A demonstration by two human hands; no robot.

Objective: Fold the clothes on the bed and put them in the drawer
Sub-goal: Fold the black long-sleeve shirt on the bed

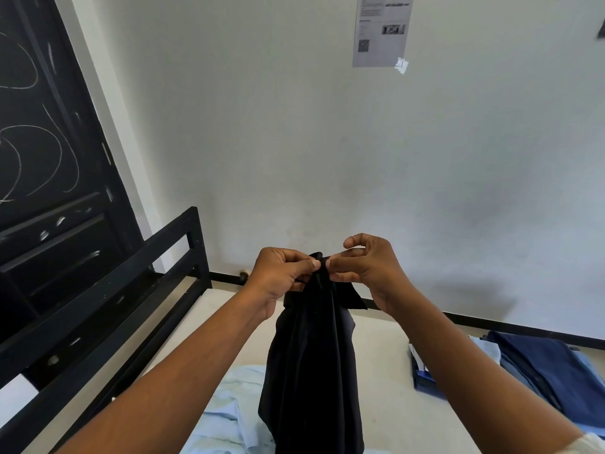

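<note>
At the far left stood a black cabinet (49,158) marked with pale scratches, and beside it ran the black bed frame (131,290). A crumpled light blue shirt (229,407) lay on the mattress (393,414) near the bottom edge. Above it, the left hand (281,273) was raised, thumb and curled fingers pinching the top edge of a black garment (314,362). The cloth was bunched at the very top between both hands and hung straight down from there in a long narrow drape, its lower part passing in front of the light blue shirt. The right hand (370,270) pinched the same top edge just beside the left, fingertips almost meeting. A printed sheet (381,31) was stuck high on the wall. At the far right, a pile of folded blue clothes (540,371) sat on the mattress, well apart from the hanging garment.
</note>
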